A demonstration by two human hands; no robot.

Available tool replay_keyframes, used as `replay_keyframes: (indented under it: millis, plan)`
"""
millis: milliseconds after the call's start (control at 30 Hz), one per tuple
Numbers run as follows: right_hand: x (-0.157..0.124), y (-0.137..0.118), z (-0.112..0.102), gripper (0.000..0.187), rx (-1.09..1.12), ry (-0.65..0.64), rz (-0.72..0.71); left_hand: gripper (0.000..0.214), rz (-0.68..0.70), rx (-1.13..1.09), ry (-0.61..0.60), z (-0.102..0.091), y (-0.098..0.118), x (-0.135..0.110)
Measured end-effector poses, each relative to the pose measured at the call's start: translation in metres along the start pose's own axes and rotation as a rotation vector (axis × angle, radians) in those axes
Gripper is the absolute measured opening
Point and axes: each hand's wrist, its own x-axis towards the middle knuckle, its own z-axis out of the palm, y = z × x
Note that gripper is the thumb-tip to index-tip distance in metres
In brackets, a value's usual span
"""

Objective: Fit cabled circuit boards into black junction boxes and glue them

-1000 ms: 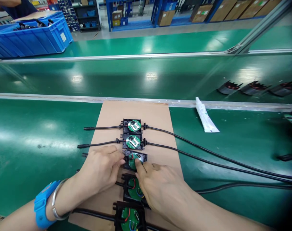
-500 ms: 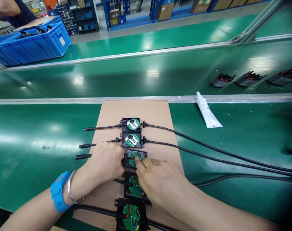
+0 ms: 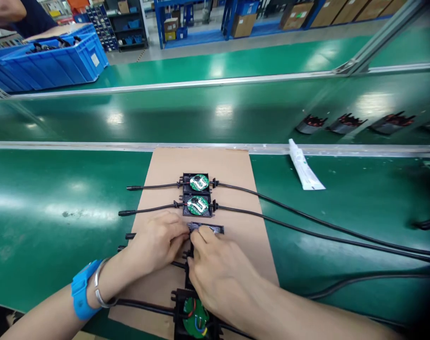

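Observation:
Several black square housings with round green circuit boards and black cables lie in a column on a brown cardboard sheet (image 3: 215, 165). My left hand (image 3: 158, 243) and my right hand (image 3: 218, 271) meet over the third housing (image 3: 211, 229), fingers curled and pinching at its left edge. My right hand covers most of that housing and the one below it. The two far housings (image 3: 198, 182) (image 3: 197, 205) lie untouched. The nearest housing (image 3: 195, 316) shows at the bottom edge.
A white tube (image 3: 304, 167) lies right of the cardboard by the metal rail. Long black cables (image 3: 324, 226) run off to the right. Dark parts (image 3: 345, 123) sit on the far belt. Blue bins (image 3: 48, 59) and another person's arm stand at the far left.
My right hand slid forward and left, now covering the third housing's green board. My fingertips came together at its left edge. The dark parts on the far belt shifted left.

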Motion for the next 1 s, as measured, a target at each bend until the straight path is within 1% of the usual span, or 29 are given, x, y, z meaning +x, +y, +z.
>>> replay_keyframes:
  millis: [67, 100, 133, 167, 267, 300, 367, 433, 467, 567, 633, 767, 800, 833, 867, 933, 1000]
  plan:
    - [0.004, 0.0, -0.004, 0.016, 0.02, -0.106, -0.025, 0.022, 0.02, 0.012, -0.007, -0.001, -0.001, 0.001]
    - [0.003, 0.002, -0.007, 0.017, 0.034, -0.116, -0.013, 0.022, 0.023, 0.022, -0.024, -0.002, 0.0, 0.001]
    - [0.001, 0.005, -0.01, 0.018, 0.053, -0.093, 0.012, 0.022, 0.021, 0.032, -0.042, -0.005, 0.001, 0.002]
    - [-0.004, 0.009, -0.014, 0.02, 0.077, -0.043, 0.045, 0.021, 0.016, 0.046, -0.056, -0.008, 0.003, 0.003]
    - [-0.028, 0.022, -0.025, 0.025, 0.162, 0.136, 0.166, 0.018, 0.03, 0.121, -0.047, -0.016, 0.014, 0.005]
    - [-0.038, 0.026, -0.027, 0.024, 0.19, 0.159, 0.2, 0.019, 0.061, 0.138, -0.049, -0.017, 0.018, 0.005]
    - [-0.054, 0.03, -0.028, 0.017, 0.242, 0.137, 0.252, 0.018, 0.157, 0.144, -0.111, -0.016, 0.024, 0.007]
    - [-0.063, 0.031, -0.023, 0.01, 0.288, 0.085, 0.281, 0.017, 0.235, 0.145, -0.184, -0.01, 0.027, 0.008]
    - [-0.065, 0.031, -0.019, 0.009, 0.3, 0.069, 0.292, 0.016, 0.252, 0.152, -0.204, -0.007, 0.027, 0.009]
    - [-0.065, 0.029, -0.007, 0.011, 0.293, 0.074, 0.312, 0.018, 0.259, 0.179, -0.204, 0.003, 0.023, 0.007]
    - [-0.062, 0.031, 0.0, 0.015, 0.285, 0.127, 0.281, 0.019, 0.263, 0.184, -0.203, 0.006, 0.022, 0.004]
    - [-0.055, 0.042, 0.013, 0.02, 0.333, 0.364, 0.144, 0.017, 0.243, 0.175, -0.231, 0.005, 0.025, 0.001]
    - [-0.055, 0.045, 0.016, 0.02, 0.345, 0.4, 0.13, 0.016, 0.238, 0.17, -0.236, 0.004, 0.026, 0.002]
    - [-0.055, 0.048, 0.018, 0.02, 0.349, 0.409, 0.13, 0.016, 0.236, 0.166, -0.241, 0.003, 0.027, 0.002]
    - [-0.056, 0.051, 0.019, 0.02, 0.35, 0.389, 0.135, 0.016, 0.233, 0.163, -0.244, 0.002, 0.027, 0.002]
    - [-0.057, 0.055, 0.018, 0.021, 0.342, 0.298, 0.147, 0.02, 0.219, 0.168, -0.258, 0.002, 0.027, 0.003]
    - [-0.058, 0.057, 0.012, 0.021, 0.32, 0.196, 0.147, 0.032, 0.211, 0.188, -0.285, 0.002, 0.028, 0.004]
